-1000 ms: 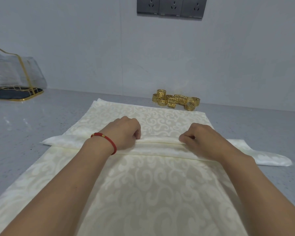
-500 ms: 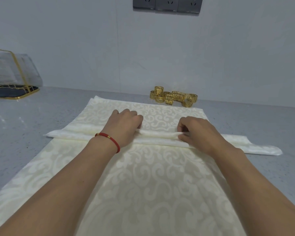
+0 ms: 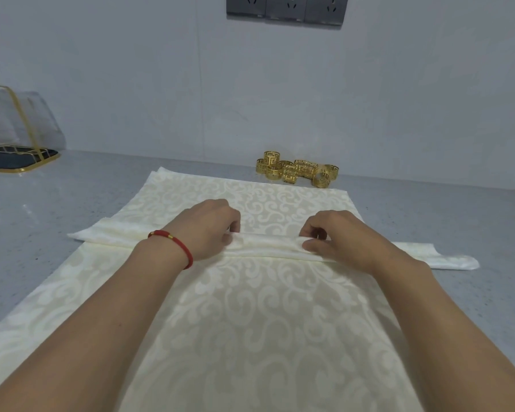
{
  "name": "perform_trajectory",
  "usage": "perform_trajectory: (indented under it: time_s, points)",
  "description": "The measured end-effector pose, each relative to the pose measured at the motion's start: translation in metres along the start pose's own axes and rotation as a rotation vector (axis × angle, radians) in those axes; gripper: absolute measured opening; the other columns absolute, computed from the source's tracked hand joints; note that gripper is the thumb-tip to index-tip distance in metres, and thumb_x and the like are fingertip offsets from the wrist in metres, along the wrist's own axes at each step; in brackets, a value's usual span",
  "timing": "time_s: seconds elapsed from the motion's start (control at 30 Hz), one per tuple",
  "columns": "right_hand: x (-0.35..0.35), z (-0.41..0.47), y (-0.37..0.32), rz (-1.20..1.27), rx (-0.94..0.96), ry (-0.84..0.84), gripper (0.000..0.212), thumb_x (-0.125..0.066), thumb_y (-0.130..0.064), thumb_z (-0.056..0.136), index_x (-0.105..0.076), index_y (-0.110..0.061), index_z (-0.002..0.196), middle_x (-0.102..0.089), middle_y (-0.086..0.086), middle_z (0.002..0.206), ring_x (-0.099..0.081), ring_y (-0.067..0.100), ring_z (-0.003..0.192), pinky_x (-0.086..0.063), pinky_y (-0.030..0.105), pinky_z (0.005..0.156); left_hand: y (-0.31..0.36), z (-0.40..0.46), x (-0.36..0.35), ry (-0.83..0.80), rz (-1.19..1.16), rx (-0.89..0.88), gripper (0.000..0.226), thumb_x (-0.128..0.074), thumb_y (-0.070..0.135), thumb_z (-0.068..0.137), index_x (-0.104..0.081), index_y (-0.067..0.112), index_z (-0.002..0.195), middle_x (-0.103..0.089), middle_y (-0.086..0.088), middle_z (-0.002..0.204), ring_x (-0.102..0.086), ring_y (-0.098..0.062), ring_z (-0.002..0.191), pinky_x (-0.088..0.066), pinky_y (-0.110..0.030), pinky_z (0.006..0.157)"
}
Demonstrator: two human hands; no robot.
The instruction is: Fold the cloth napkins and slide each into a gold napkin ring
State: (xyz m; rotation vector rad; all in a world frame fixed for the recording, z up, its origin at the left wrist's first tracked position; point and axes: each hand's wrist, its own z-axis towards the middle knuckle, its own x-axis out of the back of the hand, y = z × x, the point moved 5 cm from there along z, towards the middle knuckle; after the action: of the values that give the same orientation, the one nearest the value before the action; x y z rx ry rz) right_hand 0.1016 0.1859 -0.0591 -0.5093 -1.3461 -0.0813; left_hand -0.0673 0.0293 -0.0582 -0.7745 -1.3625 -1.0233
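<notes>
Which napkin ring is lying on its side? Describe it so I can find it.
Follow the back wall down to the cluster of gold rings behind the napkin. The tipped ring is at its front right; unlike the others, its opening faces you.

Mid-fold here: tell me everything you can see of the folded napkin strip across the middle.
The folded napkin strip is cream cloth with a faint damask sheen, pleated into a long narrow band. It lies crosswise on a larger spread napkin of the same pattern, both ends overhanging onto the grey counter. The left hand and right hand each pinch its upper fold near the middle.
</notes>
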Motion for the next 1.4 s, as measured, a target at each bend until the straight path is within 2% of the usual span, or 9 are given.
perform_trajectory:
  time_s: [0.27,0.4,0.63,0.73,0.87,0.93,1.0,1.13,1.4]
  points:
    - [0.005,-0.004,-0.016,-0.075,0.048,-0.113,0.013,-0.075,-0.014,0.09,-0.063,-0.02,0.091,-0.06,-0.01,0.092,-0.055,0.007,0.082,-0.043,0.017,0.067,0.009,-0.005,0.007,-0.036,0.08,-0.054,0.018,-0.062,0.014,0.084,-0.061,0.031,0.091,-0.056,0.011,0.09,-0.057,-0.015,0.088,-0.051,-0.031,0.073]
    - [0.009,-0.012,-0.014,0.007,0.038,-0.113,0.009,-0.074,-0.031,0.091,-0.067,-0.026,0.088,-0.066,-0.013,0.089,-0.061,0.004,0.083,-0.05,0.018,0.069,0.005,-0.006,0.004,-0.137,-0.018,-0.036,0.017,-0.065,0.018,0.082,-0.061,0.032,0.091,-0.059,0.011,0.09,-0.058,-0.012,0.084,-0.045,-0.025,0.065]
    - [0.003,-0.011,-0.018,0.032,0.016,-0.17,0.014,-0.076,-0.024,0.089,-0.068,-0.029,0.079,-0.068,-0.014,0.077,-0.062,0.001,0.073,-0.05,0.02,0.066,-0.002,-0.006,0.005,-0.13,-0.17,-0.013,0.006,-0.063,0.033,0.091,-0.066,0.032,0.086,-0.065,0.012,0.087,-0.062,-0.01,0.081,-0.045,-0.023,0.069]
    - [0.003,-0.007,-0.023,0.066,0.009,0.01,0.022,-0.073,-0.038,0.088,-0.065,-0.026,0.071,-0.066,-0.011,0.072,-0.06,0.006,0.071,-0.053,0.031,0.068,-0.004,-0.005,-0.002,-0.148,-0.203,0.001,0.012,-0.069,0.033,0.09,-0.062,0.033,0.099,-0.062,0.012,0.087,-0.06,-0.01,0.083,-0.041,-0.022,0.068]
    - [-0.008,0.006,-0.041,0.056,0.026,0.332,0.026,-0.058,-0.053,0.096,-0.067,-0.03,0.104,-0.059,-0.013,0.105,-0.053,0.008,0.099,-0.048,0.036,0.09,-0.002,-0.004,-0.004,-0.185,-0.178,0.009,0.011,-0.066,0.032,0.092,-0.063,0.028,0.102,-0.057,0.014,0.086,-0.057,-0.007,0.081,-0.042,-0.023,0.069]
    - [-0.031,0.016,-0.043,-0.015,-0.038,0.185,0.053,-0.044,-0.065,0.098,-0.054,-0.03,0.137,-0.048,-0.005,0.139,-0.041,0.014,0.131,-0.034,0.04,0.111,0.0,-0.003,-0.004,-0.205,-0.165,0.023,0.012,-0.066,0.032,0.092,-0.063,0.027,0.103,-0.057,0.013,0.087,-0.055,-0.005,0.079,-0.041,-0.021,0.067]
    - [-0.058,0.02,-0.04,-0.13,-0.078,-0.023,0.071,-0.025,-0.071,0.098,-0.03,-0.03,0.157,-0.019,0.005,0.166,-0.01,0.022,0.155,-0.01,0.05,0.125,0.003,-0.003,-0.003,-0.235,-0.11,0.051,0.015,-0.065,0.035,0.093,-0.064,0.024,0.104,-0.06,0.008,0.093,-0.057,-0.01,0.083,-0.044,-0.023,0.071]
    - [-0.069,0.022,-0.034,-0.11,-0.035,-0.106,0.076,-0.016,-0.071,0.099,-0.02,-0.028,0.161,-0.006,0.003,0.171,0.009,0.018,0.158,0.007,0.054,0.126,0.009,-0.002,0.003,-0.351,0.224,0.139,0.033,-0.052,0.05,0.096,-0.058,0.018,0.104,-0.063,0.0,0.105,-0.062,-0.022,0.094,-0.049,-0.034,0.08]
    - [-0.066,0.022,-0.037,-0.089,-0.067,-0.173,0.089,-0.016,-0.088,0.087,-0.006,-0.042,0.162,0.002,-0.013,0.171,0.014,0.019,0.157,0.014,0.058,0.122,0.018,-0.003,0.018,-0.441,0.266,0.167,0.038,-0.053,0.053,0.088,-0.064,0.018,0.095,-0.067,0.0,0.097,-0.067,-0.023,0.087,-0.056,-0.041,0.084]
